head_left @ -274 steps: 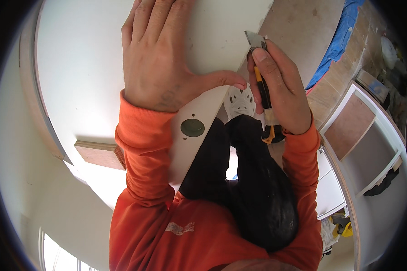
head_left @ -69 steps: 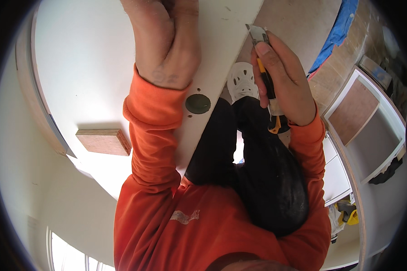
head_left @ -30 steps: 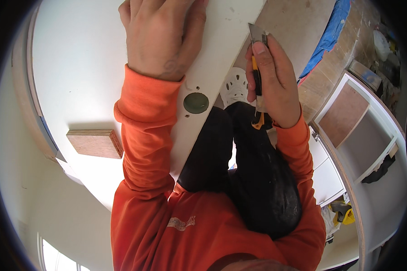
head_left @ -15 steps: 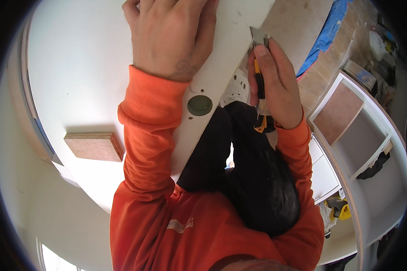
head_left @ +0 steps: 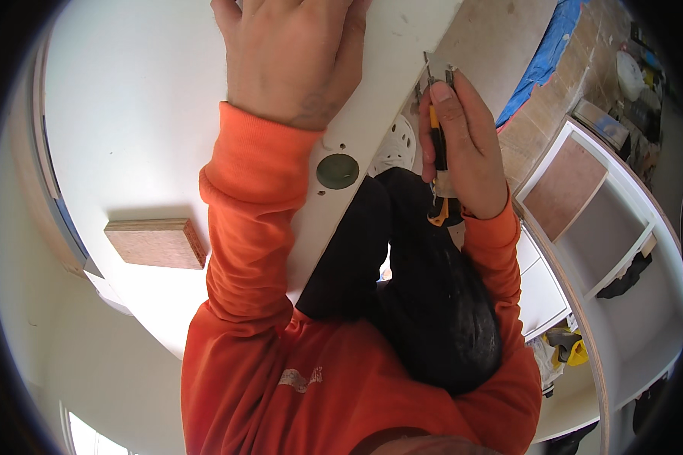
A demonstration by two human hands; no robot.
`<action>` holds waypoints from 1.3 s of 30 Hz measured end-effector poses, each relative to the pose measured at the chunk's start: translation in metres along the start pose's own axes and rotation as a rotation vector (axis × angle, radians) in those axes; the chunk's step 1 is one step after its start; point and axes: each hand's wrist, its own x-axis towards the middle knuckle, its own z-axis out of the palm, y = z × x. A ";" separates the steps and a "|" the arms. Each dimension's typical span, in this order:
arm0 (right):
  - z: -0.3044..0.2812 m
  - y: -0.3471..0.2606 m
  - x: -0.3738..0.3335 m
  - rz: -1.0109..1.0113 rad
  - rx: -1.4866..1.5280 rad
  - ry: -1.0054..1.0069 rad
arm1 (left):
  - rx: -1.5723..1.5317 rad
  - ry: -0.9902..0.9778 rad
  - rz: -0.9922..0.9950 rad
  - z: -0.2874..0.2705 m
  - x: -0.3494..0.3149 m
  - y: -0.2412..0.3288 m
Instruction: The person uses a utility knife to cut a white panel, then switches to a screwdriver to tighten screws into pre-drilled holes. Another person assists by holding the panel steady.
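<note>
My left hand (head_left: 292, 57) lies palm down on a large white panel (head_left: 152, 144), its fingertips cut off by the top of the picture. The fingers that show are spread, and I see nothing held in them. Beside the panel's right edge, my right hand (head_left: 467, 144) is closed around a yellow and black utility knife (head_left: 438, 140). Its metal end points away from me, close to the panel edge. A round hole (head_left: 338, 172) with a small screw hole on either side goes into the panel near my left wrist.
A small wooden block (head_left: 155, 244) rests on the panel left of my forearm. My black-trousered legs (head_left: 432, 303) are below the panel edge. To the right stands a white cabinet frame (head_left: 630, 280), with blue sheeting (head_left: 542, 64) beyond. A white perforated shoe (head_left: 395, 144) shows under the panel.
The blade end of the knife has turned, so it looks narrower now. My right hand has shifted very slightly; my left hand stays on the panel.
</note>
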 end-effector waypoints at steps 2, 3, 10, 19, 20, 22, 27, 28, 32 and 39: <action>-0.002 0.000 0.000 0.012 -0.008 0.000 | -0.015 0.025 0.011 0.003 0.001 0.000; -0.001 -0.001 0.002 0.002 -0.003 -0.012 | -0.013 0.016 0.009 0.002 0.000 0.000; 0.000 -0.001 -0.001 0.025 -0.022 -0.004 | 0.010 -0.039 -0.015 -0.004 0.001 0.003; 0.004 0.002 -0.010 0.035 0.081 0.028 | -0.020 0.012 0.003 0.001 -0.004 -0.004; 0.003 0.003 -0.013 0.037 0.137 0.062 | -0.005 -0.031 -0.009 -0.001 -0.004 -0.006; -0.005 0.003 -0.014 -0.033 0.178 0.060 | -0.076 -0.095 0.000 -0.007 -0.003 -0.005; -0.003 0.009 -0.016 -0.080 0.123 0.121 | -0.183 -0.197 0.109 -0.020 -0.004 0.010; -0.004 0.009 -0.020 -0.084 0.183 0.150 | -0.161 -0.197 0.125 -0.021 -0.007 0.013; -0.025 0.018 -0.039 -0.183 0.315 0.316 | -0.237 -0.090 0.226 -0.005 -0.048 0.027; -0.045 0.029 -0.063 -0.099 0.190 0.280 | -0.127 -0.067 -0.003 -0.057 -0.064 0.053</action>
